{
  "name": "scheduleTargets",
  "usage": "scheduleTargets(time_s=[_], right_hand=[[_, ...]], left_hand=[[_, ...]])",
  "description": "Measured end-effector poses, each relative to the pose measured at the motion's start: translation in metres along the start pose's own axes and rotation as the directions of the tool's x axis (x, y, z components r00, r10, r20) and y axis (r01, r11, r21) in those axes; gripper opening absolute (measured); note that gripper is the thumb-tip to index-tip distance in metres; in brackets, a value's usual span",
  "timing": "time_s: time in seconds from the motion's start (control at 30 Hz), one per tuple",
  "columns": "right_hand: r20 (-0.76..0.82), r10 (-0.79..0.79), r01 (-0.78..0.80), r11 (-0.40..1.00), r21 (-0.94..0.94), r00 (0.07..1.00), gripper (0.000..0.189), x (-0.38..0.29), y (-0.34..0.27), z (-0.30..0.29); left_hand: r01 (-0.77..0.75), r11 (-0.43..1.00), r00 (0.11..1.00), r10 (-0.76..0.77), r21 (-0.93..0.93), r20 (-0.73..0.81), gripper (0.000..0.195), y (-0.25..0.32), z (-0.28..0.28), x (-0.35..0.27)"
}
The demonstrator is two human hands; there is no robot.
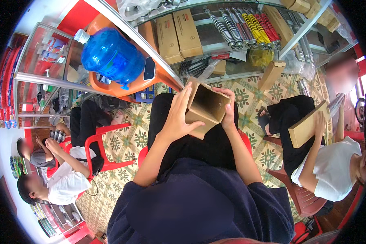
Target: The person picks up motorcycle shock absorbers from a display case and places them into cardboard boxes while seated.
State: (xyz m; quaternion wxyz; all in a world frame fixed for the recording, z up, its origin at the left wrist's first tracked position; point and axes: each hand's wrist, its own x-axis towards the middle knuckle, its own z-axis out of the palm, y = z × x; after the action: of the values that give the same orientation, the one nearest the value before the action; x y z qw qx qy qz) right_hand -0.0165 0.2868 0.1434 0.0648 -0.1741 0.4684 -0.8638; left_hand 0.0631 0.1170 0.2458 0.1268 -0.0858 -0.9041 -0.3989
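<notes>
A brown cardboard box [201, 120] is held tilted above my lap, its open end facing up towards me. The inside looks dark, and I see nothing in it. My left hand [181, 114] lies flat along the box's left side, fingers stretched upward and thumb across the near face. On the right side, my right hand [227, 105] grips the box by its wall, with the fingers over the upper edge. Both forearms rest above my dark trousers [183, 149].
Coil-spring shock absorbers [241, 29] and long cartons [178, 36] fill the glass cabinet ahead. A blue water bottle [113, 56] and a phone [149, 68] sit on an orange chair [102, 85]. Another carton [271, 74] stands on the tiled floor. At right, a seated person holds a cardboard box [309, 125].
</notes>
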Motion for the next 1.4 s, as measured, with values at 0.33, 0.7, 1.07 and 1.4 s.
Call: scheduleTargets(time_s=[0.33,0.7,1.07,1.4], right_hand=[[0.210,0.097,-0.137,0.973,0.186,0.973,0.065,0.003,-0.006,0.005],[0.148,0.160,-0.200,0.925,0.324,0.976,0.113,0.012,-0.014,-0.008],[0.105,0.172,-0.201,0.887,0.417,0.979,0.105,0.015,-0.027,-0.023],[0.223,0.288,-0.277,0.958,-0.078,0.931,0.056,0.015,-0.015,-0.025]], left_hand=[[-0.162,0.986,0.984,0.160,-0.030,-0.074,0.112,-0.012,0.021,-0.006],[-0.058,0.997,0.986,0.065,0.050,-0.154,0.100,0.005,0.023,-0.012],[-0.159,0.923,0.935,0.255,0.351,-0.246,0.093,0.076,0.008,0.000],[-0.005,0.782,0.970,0.155,0.624,-0.187,0.078,0.030,0.042,-0.017]])
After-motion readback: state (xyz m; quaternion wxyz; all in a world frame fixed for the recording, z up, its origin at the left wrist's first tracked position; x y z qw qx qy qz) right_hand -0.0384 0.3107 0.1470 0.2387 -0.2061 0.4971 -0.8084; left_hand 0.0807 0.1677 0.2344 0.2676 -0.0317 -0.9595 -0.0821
